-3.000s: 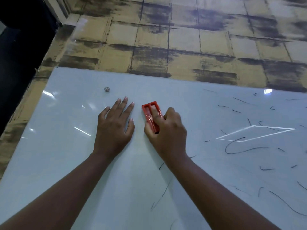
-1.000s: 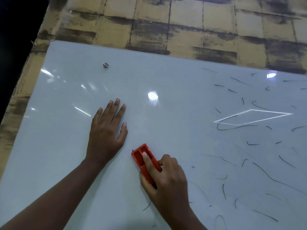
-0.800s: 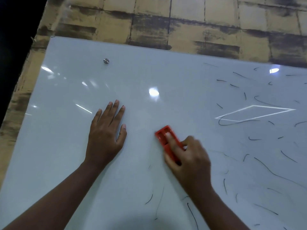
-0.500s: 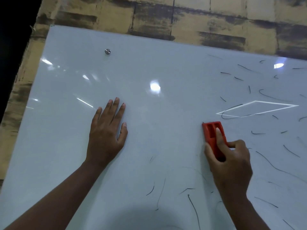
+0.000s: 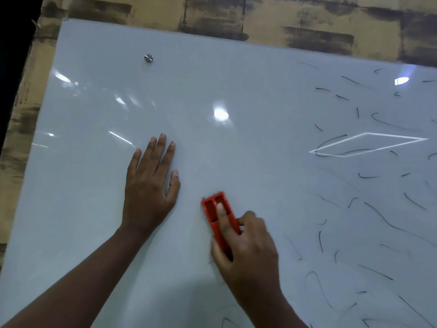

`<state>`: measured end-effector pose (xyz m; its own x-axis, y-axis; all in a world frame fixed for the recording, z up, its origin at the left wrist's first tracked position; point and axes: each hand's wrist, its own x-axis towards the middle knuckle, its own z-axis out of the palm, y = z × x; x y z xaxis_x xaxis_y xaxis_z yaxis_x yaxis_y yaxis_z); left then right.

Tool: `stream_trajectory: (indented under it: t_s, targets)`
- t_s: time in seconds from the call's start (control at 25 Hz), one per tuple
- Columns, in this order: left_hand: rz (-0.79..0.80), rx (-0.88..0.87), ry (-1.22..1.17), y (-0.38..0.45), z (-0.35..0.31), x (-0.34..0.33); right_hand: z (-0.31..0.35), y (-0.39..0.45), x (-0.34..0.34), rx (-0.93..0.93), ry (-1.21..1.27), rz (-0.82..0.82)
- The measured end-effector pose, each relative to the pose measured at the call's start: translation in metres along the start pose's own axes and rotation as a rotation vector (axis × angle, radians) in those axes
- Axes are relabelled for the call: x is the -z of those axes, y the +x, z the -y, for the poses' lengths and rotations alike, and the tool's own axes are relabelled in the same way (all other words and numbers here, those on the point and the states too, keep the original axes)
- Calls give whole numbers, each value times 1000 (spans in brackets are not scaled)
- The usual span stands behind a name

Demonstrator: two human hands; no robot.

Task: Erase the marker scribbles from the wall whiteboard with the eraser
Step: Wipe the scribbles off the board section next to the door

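Note:
A glossy wall whiteboard fills most of the view. Black marker scribbles cover its right part and lower edge; the left part bears none. My right hand grips a red eraser flat against the board at lower centre, index finger laid along its back. Left of the eraser, my left hand rests flat on the board with straight fingers.
A round metal mounting stud sits near the board's upper left. Tan wall with dark brick-like streaks runs above and left of the board. Ceiling lights reflect on the board, one as a white diamond outline.
My right hand has swept the eraser from the board's middle right back to the left and down. Strokes that lay below the left hand are gone. The left hand has stayed put.

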<state>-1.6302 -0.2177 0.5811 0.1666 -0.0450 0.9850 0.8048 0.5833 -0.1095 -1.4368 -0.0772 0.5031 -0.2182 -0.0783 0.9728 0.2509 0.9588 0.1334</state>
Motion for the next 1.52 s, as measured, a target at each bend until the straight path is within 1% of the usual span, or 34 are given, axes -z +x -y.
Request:
stream_trajectory:
  t_s: [0.16, 0.24, 0.32, 0.44, 0.52, 0.68, 0.8, 0.88, 0.96, 1.12, 1.2, 1.28, 1.32, 1.4, 1.52]
  targets:
    - [41, 2, -19, -15, -2, 3, 0, -22, 5, 146, -22, 95]
    - [31, -2, -15, -23, 0, 4, -13, -19, 15, 167, -23, 124]
    - [13, -2, -18, -27, 1, 4, -34, -7, 29, 72, -18, 102]
    - [8, -2, -22, -32, 2, 4, -71, 0, 48, -210, 9, 65]
    - [18, -5, -22, -40, 1, 6, -90, -14, 57, -340, 23, 36]
    - [51, -1, -21, -67, -2, 11, -84, -51, 52, -505, 84, -44]
    - [74, 7, -15, -79, -5, 14, -64, -56, 40, -551, 172, -68]
    - [82, 15, -18, -83, -7, 14, -47, -52, 32, -522, 180, -51]
    - [77, 14, -20, -86, -7, 14, -23, -51, 22, -444, 186, 12]
    - [89, 8, -52, -94, -5, 14, 23, -74, 2, -131, 97, 168]
    - [111, 7, -70, -100, -5, 16, 28, -89, -3, -33, 34, 222]
    - [123, 7, -72, -106, -6, 18, 18, -95, 0, -17, 15, 219]
    - [123, 6, -69, -109, -6, 19, 11, -96, 3, -47, 19, 205]
    - [119, 4, -63, -113, -7, 21, -5, -96, 11, -166, 26, 159]
    - [124, 2, -50, -122, -6, 23, -29, -107, 25, -452, 80, 74]
